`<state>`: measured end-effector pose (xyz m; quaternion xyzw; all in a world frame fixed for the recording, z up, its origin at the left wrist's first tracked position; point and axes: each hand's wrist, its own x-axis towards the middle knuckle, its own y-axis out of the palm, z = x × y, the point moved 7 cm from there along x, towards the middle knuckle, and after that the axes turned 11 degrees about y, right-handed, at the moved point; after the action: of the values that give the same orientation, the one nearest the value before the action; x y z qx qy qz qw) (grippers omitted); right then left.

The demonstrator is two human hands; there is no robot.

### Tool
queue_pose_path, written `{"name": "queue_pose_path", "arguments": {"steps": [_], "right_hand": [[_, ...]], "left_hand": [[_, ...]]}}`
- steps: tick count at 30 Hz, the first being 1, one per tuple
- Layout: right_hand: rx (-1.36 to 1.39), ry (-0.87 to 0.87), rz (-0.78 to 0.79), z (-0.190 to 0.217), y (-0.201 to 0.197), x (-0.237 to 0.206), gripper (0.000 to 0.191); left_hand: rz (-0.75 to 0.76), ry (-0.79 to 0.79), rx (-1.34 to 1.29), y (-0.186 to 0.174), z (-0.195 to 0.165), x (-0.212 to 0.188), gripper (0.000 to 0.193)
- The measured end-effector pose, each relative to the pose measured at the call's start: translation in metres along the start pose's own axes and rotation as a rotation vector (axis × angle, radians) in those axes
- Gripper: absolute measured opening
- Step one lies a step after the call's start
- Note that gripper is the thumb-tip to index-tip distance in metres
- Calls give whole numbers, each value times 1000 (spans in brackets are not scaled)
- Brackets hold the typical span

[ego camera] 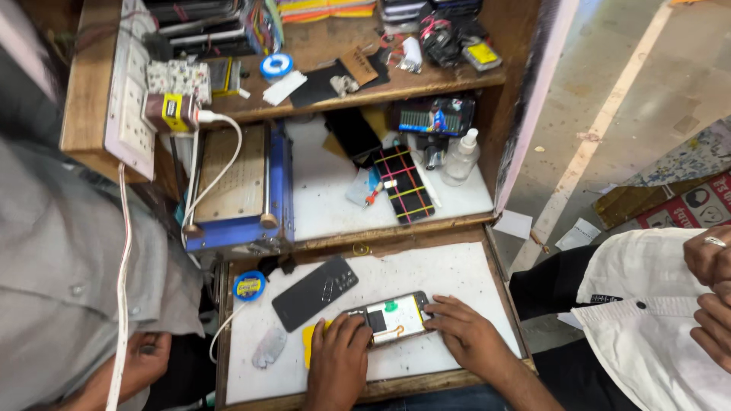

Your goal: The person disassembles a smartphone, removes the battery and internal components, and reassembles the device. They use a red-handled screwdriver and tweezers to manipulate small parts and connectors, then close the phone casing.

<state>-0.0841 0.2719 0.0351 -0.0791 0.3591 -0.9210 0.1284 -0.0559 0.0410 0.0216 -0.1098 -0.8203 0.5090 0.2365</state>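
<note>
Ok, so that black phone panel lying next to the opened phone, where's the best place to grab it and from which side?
Take the black panel by its two long edges near the middle, coming from above. It lies flat and diagonal on the white work surface, so fingers probably need to catch the thin edges. Its upper-right end is free; the left hand and the opened phone crowd the lower side, and a blue tape roll sits by its left end.

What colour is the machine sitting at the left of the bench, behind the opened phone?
Blue, with a pale flat top plate; the machine shows clearly in the head view.
</note>
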Motion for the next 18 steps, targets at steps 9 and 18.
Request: {"name": "queue_pose_path", "arguments": {"steps": [9, 18], "right_hand": [[-6, 48, -92, 0, 12, 3, 35], [173, 186, -98, -7, 3, -2, 29]], "left_hand": [[-161, 103, -17, -111, -7, 58, 33], [-504, 108, 104, -218, 27, 250, 24]]}}
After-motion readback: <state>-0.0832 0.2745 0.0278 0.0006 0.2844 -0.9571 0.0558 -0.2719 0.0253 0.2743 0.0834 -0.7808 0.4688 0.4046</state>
